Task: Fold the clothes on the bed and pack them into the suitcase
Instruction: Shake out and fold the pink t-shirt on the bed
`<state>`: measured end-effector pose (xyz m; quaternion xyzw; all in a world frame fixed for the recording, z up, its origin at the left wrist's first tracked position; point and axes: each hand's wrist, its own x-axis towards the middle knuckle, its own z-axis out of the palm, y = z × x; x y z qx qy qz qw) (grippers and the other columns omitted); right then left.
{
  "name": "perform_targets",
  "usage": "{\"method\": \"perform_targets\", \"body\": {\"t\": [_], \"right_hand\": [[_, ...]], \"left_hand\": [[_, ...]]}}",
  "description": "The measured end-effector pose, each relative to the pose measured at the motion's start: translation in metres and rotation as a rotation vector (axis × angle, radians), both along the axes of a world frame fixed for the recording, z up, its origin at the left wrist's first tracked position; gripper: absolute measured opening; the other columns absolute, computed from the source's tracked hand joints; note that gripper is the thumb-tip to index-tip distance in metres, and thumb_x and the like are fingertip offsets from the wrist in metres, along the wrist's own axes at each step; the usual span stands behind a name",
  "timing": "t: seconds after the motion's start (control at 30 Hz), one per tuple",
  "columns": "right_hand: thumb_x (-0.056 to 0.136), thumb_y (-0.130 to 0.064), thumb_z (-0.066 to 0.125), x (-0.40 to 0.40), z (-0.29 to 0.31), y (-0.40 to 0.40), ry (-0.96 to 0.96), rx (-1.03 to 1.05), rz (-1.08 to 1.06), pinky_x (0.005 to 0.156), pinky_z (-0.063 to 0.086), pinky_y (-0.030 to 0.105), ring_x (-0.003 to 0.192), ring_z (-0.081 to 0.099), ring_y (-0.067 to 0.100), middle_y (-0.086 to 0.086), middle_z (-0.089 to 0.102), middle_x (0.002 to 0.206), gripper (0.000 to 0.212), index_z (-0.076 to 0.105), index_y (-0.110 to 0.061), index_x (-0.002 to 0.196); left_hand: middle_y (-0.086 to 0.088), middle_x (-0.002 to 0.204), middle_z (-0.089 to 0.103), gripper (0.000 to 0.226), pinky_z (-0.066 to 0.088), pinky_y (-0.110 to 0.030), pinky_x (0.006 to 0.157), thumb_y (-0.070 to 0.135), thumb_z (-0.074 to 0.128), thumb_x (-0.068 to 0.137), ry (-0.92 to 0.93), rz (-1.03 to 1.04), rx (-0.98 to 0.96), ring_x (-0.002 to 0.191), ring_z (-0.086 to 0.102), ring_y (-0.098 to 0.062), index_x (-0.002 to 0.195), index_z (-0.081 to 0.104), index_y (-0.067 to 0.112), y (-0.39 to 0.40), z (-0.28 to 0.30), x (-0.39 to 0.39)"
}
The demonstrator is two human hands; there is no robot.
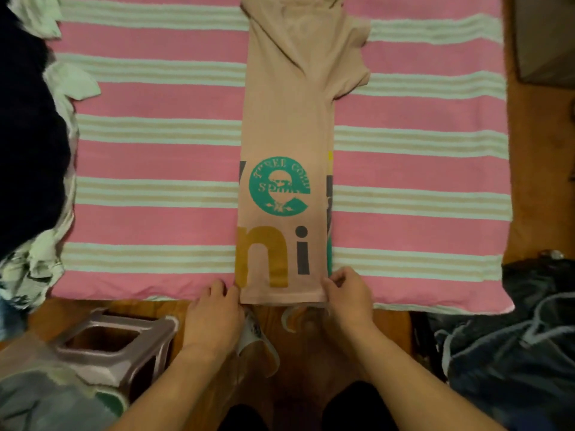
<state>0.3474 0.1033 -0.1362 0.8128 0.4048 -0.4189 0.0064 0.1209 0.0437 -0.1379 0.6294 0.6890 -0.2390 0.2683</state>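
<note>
A beige T-shirt [286,126] with a teal round print and large letters lies folded into a long narrow strip down the middle of the pink striped bed cover [149,157]. My left hand [214,315] pinches the strip's near left corner at the bed's front edge. My right hand [348,297] pinches the near right corner. A sleeve sticks out on the right side of the strip, far up the bed. An open dark suitcase [510,353] with blue-trimmed lining lies on the floor at the lower right.
A pile of dark and white patterned clothes [34,169] covers the bed's left edge. A mauve plastic stool [115,343] stands on the wooden floor at lower left, beside more cloth [46,399]. Slippers [258,343] lie on the floor between my arms.
</note>
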Motion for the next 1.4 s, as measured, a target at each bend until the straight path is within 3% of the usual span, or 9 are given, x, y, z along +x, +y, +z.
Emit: {"method": "perform_targets", "body": {"t": [0.2,0.3,0.47,0.6,0.8,0.97,1.13,1.27,1.4], "right_hand": [[0.099,-0.024,0.059,0.031,0.02,0.107,0.004,0.125,0.159,0.066,0.044,0.029,0.083,0.06,0.013,-0.008,0.062,0.088,0.01,0.057,-0.022,0.089],[0.097,-0.021,0.057,0.049,0.026,0.225,0.006,0.316,0.078,0.076,0.036,0.028,0.091,0.054,0.018,-0.003,0.06,0.098,0.012,0.062,-0.015,0.107],[0.092,-0.027,0.06,0.039,0.003,0.419,0.06,0.421,0.021,0.08,0.042,0.032,0.102,0.059,0.029,0.011,0.063,0.108,0.034,0.061,-0.006,0.119],[0.078,-0.046,0.071,0.005,-0.024,0.495,0.183,0.348,-0.089,0.076,0.052,0.034,0.092,0.065,0.026,0.009,0.066,0.1,0.049,0.061,-0.008,0.106],[0.081,-0.021,0.079,-0.005,-0.037,0.516,0.432,0.283,-0.266,0.067,0.052,0.031,0.085,0.067,0.022,0.009,0.071,0.106,0.043,0.066,-0.006,0.12],[0.095,-0.025,0.064,0.01,-0.022,0.458,0.177,0.791,-0.335,0.063,0.036,0.026,0.067,0.042,0.014,-0.007,0.045,0.072,0.028,0.045,-0.016,0.077],[0.094,-0.033,0.067,0.012,-0.041,0.454,0.147,0.747,-0.421,0.071,0.036,0.032,0.076,0.053,0.02,-0.01,0.053,0.077,0.025,0.052,-0.016,0.084],[0.089,-0.043,0.073,0.011,-0.041,0.455,0.276,0.729,-0.383,0.051,0.036,0.024,0.052,0.041,0.006,-0.016,0.047,0.054,0.043,0.048,-0.021,0.062],[0.086,-0.027,0.078,0.014,-0.031,0.436,0.34,0.592,-0.133,0.049,0.041,0.011,0.057,0.059,-0.003,-0.015,0.067,0.063,0.014,0.069,-0.019,0.079]], "left_hand": [[-0.006,0.104,0.073,0.024,0.053,-0.029,0.074,0.022,0.046,0.102,-0.382,0.093,-0.567,0.087,0.068,-0.021,0.1,0.068,0.011,0.105,0.05,0.004],[0.001,0.08,0.069,0.026,0.054,-0.038,0.069,0.026,0.049,0.101,-0.578,0.331,-0.269,0.071,0.063,-0.017,0.087,0.065,0.01,0.18,0.054,0.016],[-0.005,0.121,0.057,0.028,0.046,-0.04,0.099,0.021,0.054,0.098,-0.42,0.268,0.55,0.112,0.053,-0.024,0.123,0.063,0.013,0.313,-0.004,0.041],[-0.017,0.131,0.051,0.041,0.04,-0.044,0.109,0.02,0.054,0.095,-0.249,0.106,0.818,0.122,0.049,-0.034,0.132,0.055,0.002,0.402,-0.052,0.033],[-0.016,0.16,0.031,0.068,0.019,-0.046,0.124,0.032,0.044,0.093,-0.264,0.072,0.779,0.15,0.026,-0.031,0.156,0.033,0.009,0.436,-0.086,0.018],[-0.004,0.166,0.022,0.068,0.031,-0.052,0.108,0.046,0.036,0.093,-0.171,0.097,0.624,0.146,0.025,-0.031,0.158,0.028,0.033,0.453,-0.07,0.022],[0.0,0.171,-0.004,0.063,-0.011,-0.047,0.124,0.059,0.008,0.102,-0.115,-0.181,0.6,0.156,-0.014,-0.024,0.161,0.002,0.039,0.558,-0.071,-0.008],[0.001,0.171,-0.006,0.066,-0.009,-0.047,0.125,0.064,0.004,0.099,-0.15,-0.231,0.605,0.156,-0.012,-0.024,0.161,0.0,0.042,0.586,-0.095,-0.022],[0.0,0.171,-0.009,0.066,-0.009,-0.05,0.125,0.064,0.005,0.098,-0.15,-0.243,0.593,0.156,-0.014,-0.025,0.16,-0.004,0.043,0.588,-0.091,-0.023]]}}
